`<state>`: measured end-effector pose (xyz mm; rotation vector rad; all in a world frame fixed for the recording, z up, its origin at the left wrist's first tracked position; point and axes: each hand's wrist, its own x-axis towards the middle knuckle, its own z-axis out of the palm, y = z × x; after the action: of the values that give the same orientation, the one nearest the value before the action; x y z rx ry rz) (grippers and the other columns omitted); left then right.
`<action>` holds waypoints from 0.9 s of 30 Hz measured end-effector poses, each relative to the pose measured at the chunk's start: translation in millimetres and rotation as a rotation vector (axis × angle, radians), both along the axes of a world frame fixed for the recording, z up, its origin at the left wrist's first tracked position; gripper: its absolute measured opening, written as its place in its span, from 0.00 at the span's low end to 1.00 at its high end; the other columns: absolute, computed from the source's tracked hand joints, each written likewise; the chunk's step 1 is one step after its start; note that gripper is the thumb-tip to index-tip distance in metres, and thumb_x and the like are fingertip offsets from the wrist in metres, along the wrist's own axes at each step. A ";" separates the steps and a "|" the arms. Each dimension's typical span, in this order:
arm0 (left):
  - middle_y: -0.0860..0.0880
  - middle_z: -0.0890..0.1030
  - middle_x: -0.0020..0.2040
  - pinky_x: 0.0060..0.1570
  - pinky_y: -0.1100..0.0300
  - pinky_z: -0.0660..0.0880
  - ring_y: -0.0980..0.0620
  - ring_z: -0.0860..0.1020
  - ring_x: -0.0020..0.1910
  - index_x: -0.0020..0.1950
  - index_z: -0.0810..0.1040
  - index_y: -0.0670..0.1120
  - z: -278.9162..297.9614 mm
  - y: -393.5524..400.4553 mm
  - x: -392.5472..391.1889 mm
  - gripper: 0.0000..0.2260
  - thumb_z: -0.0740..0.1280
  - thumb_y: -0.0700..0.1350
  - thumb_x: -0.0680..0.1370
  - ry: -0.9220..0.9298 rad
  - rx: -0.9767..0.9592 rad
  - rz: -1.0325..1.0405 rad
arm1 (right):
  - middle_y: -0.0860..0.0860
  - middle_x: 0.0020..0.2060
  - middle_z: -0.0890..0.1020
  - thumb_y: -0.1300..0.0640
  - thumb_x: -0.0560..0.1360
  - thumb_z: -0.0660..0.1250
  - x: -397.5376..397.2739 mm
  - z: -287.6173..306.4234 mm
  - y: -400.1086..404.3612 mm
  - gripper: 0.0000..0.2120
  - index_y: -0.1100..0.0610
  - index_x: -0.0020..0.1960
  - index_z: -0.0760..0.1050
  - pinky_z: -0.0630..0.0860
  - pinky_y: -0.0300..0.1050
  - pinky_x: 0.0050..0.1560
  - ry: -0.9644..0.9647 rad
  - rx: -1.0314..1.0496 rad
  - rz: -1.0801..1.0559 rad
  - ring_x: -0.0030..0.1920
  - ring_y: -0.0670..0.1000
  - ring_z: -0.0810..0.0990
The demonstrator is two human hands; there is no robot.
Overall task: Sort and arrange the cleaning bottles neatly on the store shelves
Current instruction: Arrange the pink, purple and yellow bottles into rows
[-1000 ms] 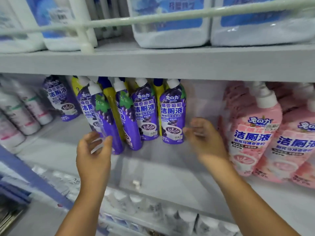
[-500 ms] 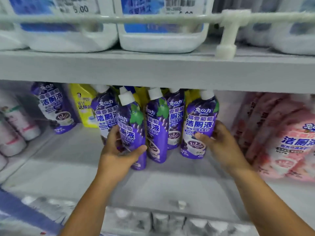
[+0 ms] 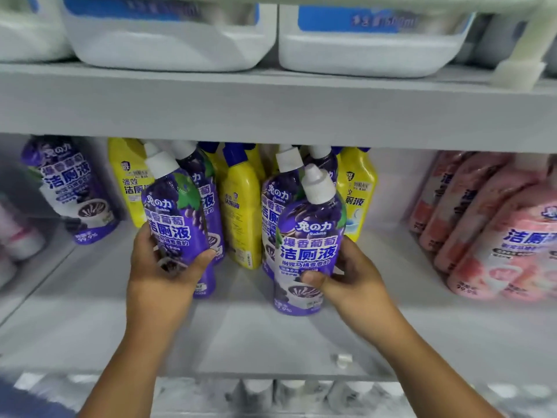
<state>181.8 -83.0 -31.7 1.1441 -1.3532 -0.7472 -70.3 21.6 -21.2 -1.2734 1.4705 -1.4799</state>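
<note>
Shelf, left hand gripping purple bottle; right hand gripping another

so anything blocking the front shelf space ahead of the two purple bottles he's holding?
Nothing visible. The left hand and right hand each grip a purple white-capped toilet-cleaner bottle; the grey shelf in front of them is bare.

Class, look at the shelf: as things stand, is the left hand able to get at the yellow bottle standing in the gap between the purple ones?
Probably not right away: the left hand already grips a purple bottle. The yellow bottle itself has open shelf before it.
</note>
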 end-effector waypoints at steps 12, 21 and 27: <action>0.52 0.77 0.65 0.68 0.42 0.73 0.48 0.77 0.67 0.67 0.76 0.52 31.8 34.5 -65.9 0.14 0.65 0.47 0.81 -0.027 -0.372 -0.032 | 0.50 0.50 0.84 0.49 0.78 0.72 -91.2 20.3 -38.5 0.11 0.54 0.56 0.78 0.79 0.37 0.49 0.169 -0.125 -0.415 0.50 0.50 0.84; 0.52 0.80 0.66 0.69 0.48 0.72 0.51 0.77 0.66 0.73 0.72 0.53 84.5 -19.0 -111.2 0.23 0.64 0.55 0.78 -0.033 -0.045 -0.070 | 0.47 0.47 0.80 0.51 0.75 0.74 -116.8 31.1 -97.5 0.12 0.50 0.56 0.76 0.73 0.42 0.48 0.285 0.022 -0.419 0.51 0.52 0.81; 0.49 0.82 0.58 0.56 0.58 0.74 0.47 0.79 0.57 0.67 0.75 0.47 78.1 -14.8 -103.6 0.17 0.70 0.48 0.80 -0.147 -0.098 0.061 | 0.52 0.44 0.81 0.51 0.75 0.72 -120.7 39.0 -86.9 0.09 0.54 0.49 0.76 0.75 0.50 0.47 0.431 0.107 -0.405 0.48 0.58 0.79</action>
<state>78.2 -97.9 46.3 1.1747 -1.4543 -0.5557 -191.0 -65.3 17.8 -1.3382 2.1642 -1.3975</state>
